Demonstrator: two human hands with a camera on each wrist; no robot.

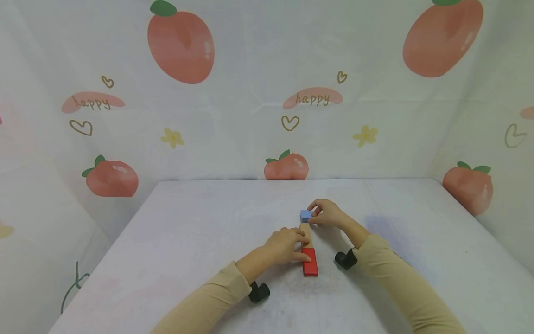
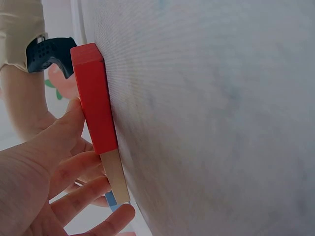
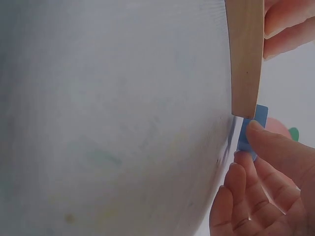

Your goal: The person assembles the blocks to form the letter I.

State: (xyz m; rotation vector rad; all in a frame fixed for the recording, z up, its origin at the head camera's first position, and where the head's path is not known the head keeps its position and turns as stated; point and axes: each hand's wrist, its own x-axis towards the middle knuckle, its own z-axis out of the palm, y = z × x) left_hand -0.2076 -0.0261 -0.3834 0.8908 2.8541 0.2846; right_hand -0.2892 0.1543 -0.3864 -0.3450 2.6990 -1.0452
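Observation:
Three toy blocks form a line on the table in the head view. Nearest is a red block [image 1: 310,268], then a plain wooden block [image 1: 306,229], and farthest a blue block [image 1: 306,215]. My left hand [image 1: 283,245] rests on the line, its thumb on the red block [image 2: 93,98] and its fingers touching the wooden block [image 2: 114,172]. At the far end my right hand [image 1: 329,215] pinches the blue block [image 3: 245,135] between thumb and fingers. The right wrist view shows the blue block by the end of the wooden block [image 3: 246,64].
The white table [image 1: 208,218] extends on both sides of the blocks. A patterned curtain [image 1: 233,116] hangs behind it. Black wrist devices [image 1: 346,259] sit below both forearms, close to the tabletop.

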